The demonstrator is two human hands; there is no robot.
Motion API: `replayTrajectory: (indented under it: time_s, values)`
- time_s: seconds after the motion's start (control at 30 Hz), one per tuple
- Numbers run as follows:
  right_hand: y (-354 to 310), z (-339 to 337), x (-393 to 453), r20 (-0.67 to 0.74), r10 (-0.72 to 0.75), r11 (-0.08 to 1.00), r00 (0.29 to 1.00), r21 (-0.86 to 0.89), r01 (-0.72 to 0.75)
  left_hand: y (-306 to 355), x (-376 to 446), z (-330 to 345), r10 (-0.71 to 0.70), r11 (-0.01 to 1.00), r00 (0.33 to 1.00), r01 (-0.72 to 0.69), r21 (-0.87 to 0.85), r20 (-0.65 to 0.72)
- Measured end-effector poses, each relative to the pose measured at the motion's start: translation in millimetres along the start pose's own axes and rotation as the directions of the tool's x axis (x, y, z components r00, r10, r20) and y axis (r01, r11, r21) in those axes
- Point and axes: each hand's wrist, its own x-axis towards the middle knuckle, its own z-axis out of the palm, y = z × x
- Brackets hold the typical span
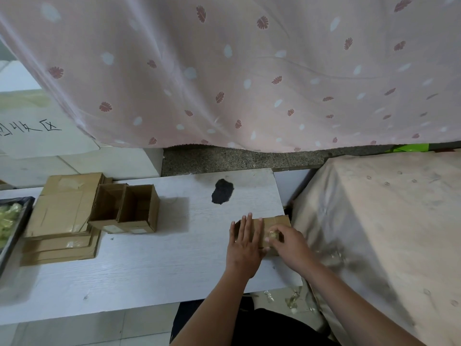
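Note:
A small brown cardboard box (274,222) lies on the white table (149,265) near its right edge. My left hand (245,245) lies flat on the box's left part, fingers straight and spread. My right hand (290,242) is over the box's right part and pinches a small shiny yellowish piece (272,234) at its fingertips. What the piece is stays unclear, and most of the box's top is hidden under my hands.
Two open empty cardboard boxes (127,208) stand at the table's left of centre beside a stack of flattened cartons (62,213). A dark tray with yellowish items (10,221) sits at the far left. A black patch (222,191) marks the table. A cloth-covered block (386,221) stands right; a pink curtain (237,71) hangs behind.

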Motion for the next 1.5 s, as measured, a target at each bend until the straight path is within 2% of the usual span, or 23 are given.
replayTrajectory:
  time_s: [0.2,0.37,0.5,0.67,1.0,1.1,1.2,1.3,1.43,1.5]
  values:
    - [1.0,-1.4,-1.5,0.006,0.011,0.999,1.0,0.048,-0.011,2.3,1.0,-0.9,-0.011,1.0,1.0,0.011,0.011,0.006]
    - [-2.0,-2.8,-0.9,0.082,0.014,0.998,0.997,0.067,-0.02,3.5,2.1,1.4,-0.017,0.999,1.0,0.017,0.031,0.016]
    - [-4.1,-3.2,2.3,0.029,-0.019,0.999,0.999,-0.034,0.02,5.0,2.2,1.0,-0.022,0.999,1.0,0.022,0.026,0.013]
    - [-13.6,1.8,3.1,-0.007,0.037,0.998,0.999,0.056,-0.036,3.7,2.8,-0.9,-0.043,0.999,0.999,0.042,0.03,0.024]
    - [-4.4,-11.4,-1.0,-0.02,0.064,0.998,0.998,0.02,-0.063,2.7,4.5,-0.1,-0.031,0.999,1.0,0.031,0.022,0.003]
    - [-11.0,-13.3,0.4,-0.067,0.065,0.995,0.996,0.082,-0.06,1.8,6.3,1.9,-0.032,0.999,0.999,0.032,0.025,0.004]
    - [-20.4,-15.6,5.1,-0.05,0.064,0.988,0.997,0.141,-0.056,1.9,8.0,4.5,-0.035,0.999,0.999,0.035,0.027,0.0]
    - [-24.6,-17.6,8.5,0.022,0.079,0.994,0.997,0.073,-0.081,0.9,7.5,5.0,-0.029,0.999,1.0,0.029,0.024,-0.002]
    - [-24.3,-17.2,10.1,-0.019,0.056,0.998,0.998,-0.005,-0.056,0.9,7.0,1.0,-0.027,1.0,1.0,0.027,0.003,0.004]
    - [-22.3,-16.4,11.5,0.001,0.042,0.999,0.999,0.014,-0.042,0.7,5.4,-2.8,-0.029,1.0,1.0,0.029,-0.009,0.005]
